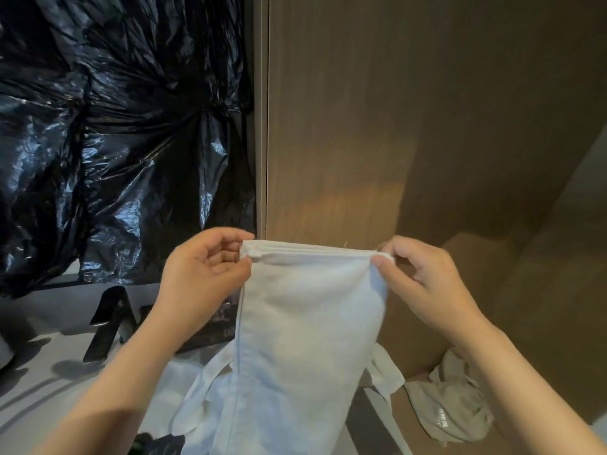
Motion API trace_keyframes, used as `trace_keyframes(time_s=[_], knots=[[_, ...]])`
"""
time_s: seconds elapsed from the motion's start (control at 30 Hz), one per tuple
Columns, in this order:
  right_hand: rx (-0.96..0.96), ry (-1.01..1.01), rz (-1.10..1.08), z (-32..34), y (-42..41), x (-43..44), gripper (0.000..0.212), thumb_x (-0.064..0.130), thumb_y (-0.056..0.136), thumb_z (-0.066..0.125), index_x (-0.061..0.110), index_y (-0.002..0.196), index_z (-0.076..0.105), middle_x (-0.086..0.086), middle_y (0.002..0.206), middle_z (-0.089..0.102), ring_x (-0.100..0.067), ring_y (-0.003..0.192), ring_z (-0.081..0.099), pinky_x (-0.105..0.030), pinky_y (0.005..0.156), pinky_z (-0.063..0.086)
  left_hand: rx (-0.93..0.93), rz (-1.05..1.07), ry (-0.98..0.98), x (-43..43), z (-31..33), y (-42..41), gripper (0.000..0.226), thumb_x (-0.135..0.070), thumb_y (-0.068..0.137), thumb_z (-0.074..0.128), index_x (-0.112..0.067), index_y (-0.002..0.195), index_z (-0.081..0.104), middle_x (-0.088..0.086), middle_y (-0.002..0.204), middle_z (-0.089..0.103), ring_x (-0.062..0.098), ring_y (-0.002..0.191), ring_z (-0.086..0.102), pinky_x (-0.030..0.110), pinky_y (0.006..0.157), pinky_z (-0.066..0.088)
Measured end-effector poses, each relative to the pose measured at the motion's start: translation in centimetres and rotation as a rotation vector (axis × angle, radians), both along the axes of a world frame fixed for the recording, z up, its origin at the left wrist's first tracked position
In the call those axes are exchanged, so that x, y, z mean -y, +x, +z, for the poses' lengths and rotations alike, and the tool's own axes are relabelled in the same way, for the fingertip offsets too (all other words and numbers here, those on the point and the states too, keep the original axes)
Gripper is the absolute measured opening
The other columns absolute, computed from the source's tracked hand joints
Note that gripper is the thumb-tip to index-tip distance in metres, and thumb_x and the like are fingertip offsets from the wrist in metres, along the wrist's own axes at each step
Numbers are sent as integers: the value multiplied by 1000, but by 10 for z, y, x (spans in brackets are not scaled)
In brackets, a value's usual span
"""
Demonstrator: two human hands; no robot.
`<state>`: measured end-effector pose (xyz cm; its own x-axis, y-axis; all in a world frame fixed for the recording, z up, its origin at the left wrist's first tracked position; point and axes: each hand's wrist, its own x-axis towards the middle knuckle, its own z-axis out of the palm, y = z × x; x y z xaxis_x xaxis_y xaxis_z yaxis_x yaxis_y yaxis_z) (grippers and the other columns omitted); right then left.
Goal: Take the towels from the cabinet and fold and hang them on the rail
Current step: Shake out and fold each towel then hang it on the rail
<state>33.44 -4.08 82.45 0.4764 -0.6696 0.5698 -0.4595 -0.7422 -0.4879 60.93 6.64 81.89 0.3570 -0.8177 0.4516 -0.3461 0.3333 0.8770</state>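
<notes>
A white towel point(305, 323) hangs lengthwise in front of me, folded so that several layered edges line up along its top. My left hand point(203, 270) pinches the top left corner between thumb and fingers. My right hand point(423, 280) pinches the top right corner the same way. The towel's lower part drops out of view at the bottom edge. No rail is visible.
A brown wooden cabinet panel point(377, 126) fills the right side. Crumpled black plastic sheeting point(115, 133) covers the left. A dark angled fixture point(108, 323) stands on a pale counter point(39, 382) at lower left. A grey crumpled cloth point(450, 412) lies at lower right.
</notes>
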Motion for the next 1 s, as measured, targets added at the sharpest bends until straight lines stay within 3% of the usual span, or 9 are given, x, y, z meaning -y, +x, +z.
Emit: trace_keyframes(time_s=[0.1, 0.2, 0.37, 0.5, 0.6, 0.73, 0.87, 0.93, 1.0], knots=[[251, 27, 22, 19, 15, -4, 24, 50, 92, 52, 29, 79, 57, 16, 81, 62, -10, 77, 62, -11, 62, 49, -30, -9, -29, 5, 16, 7, 28, -2, 80, 72, -19, 102, 70, -2, 90, 72, 11, 80, 70, 18, 72, 57], [353, 45, 10, 30, 21, -4, 13, 42, 92, 55, 30, 96, 58, 21, 92, 61, -6, 89, 63, -12, 70, 52, -59, -37, -46, 6, 23, 8, 28, -3, 80, 73, -21, 102, 70, -1, 90, 73, 12, 81, 70, 19, 72, 58], [228, -36, 0, 38, 14, -2, 23, 44, 96, 51, 33, 112, 63, 29, 104, 64, 4, 104, 60, -8, 82, 49, -90, -66, -98, 8, 28, 11, 31, 0, 80, 72, -22, 102, 71, 0, 91, 73, 11, 80, 70, 16, 69, 56], [124, -72, -35, 47, 3, -4, 22, 47, 92, 52, 44, 112, 61, 34, 109, 61, 10, 109, 56, -5, 84, 47, -95, -92, -113, 9, 33, 9, 29, -5, 79, 73, -24, 101, 71, 0, 91, 74, 12, 81, 70, 17, 71, 56], [84, -42, -61, 54, -5, -6, 20, 48, 88, 56, 45, 105, 65, 31, 103, 65, 8, 103, 60, -12, 81, 50, -85, -92, -139, 9, 38, 4, 28, -9, 78, 74, -25, 101, 70, 0, 90, 74, 12, 80, 70, 18, 71, 56], [-37, -24, -81, 61, -6, -16, 39, 62, 77, 58, 42, 110, 66, 31, 100, 64, 10, 99, 60, -9, 77, 50, -69, -120, -147, 8, 46, -6, 29, -9, 76, 75, -22, 102, 69, -1, 92, 74, 15, 83, 71, 23, 73, 58], [-138, -103, -34, 57, 19, -33, 54, 66, 82, 52, 40, 128, 60, 34, 111, 58, 10, 110, 54, -8, 85, 46, -38, -169, -173, 7, 51, -27, 31, 4, 76, 74, -17, 99, 70, 0, 87, 72, 11, 78, 69, 18, 73, 55], [-146, -116, 12, 50, 34, -39, 51, 64, 88, 49, 37, 130, 59, 30, 118, 58, 7, 113, 53, -8, 88, 46, -31, -178, -186, 6, 53, -33, 31, 6, 76, 73, -16, 97, 70, 0, 86, 72, 10, 76, 68, 16, 72, 55], [-100, -91, 51, 43, 47, -42, 37, 56, 94, 50, 35, 122, 63, 25, 112, 64, 2, 104, 59, -12, 82, 48, 4, -182, -198, 4, 55, -34, 30, 4, 76, 73, -17, 97, 70, -1, 86, 72, 10, 77, 68, 15, 72, 54]])
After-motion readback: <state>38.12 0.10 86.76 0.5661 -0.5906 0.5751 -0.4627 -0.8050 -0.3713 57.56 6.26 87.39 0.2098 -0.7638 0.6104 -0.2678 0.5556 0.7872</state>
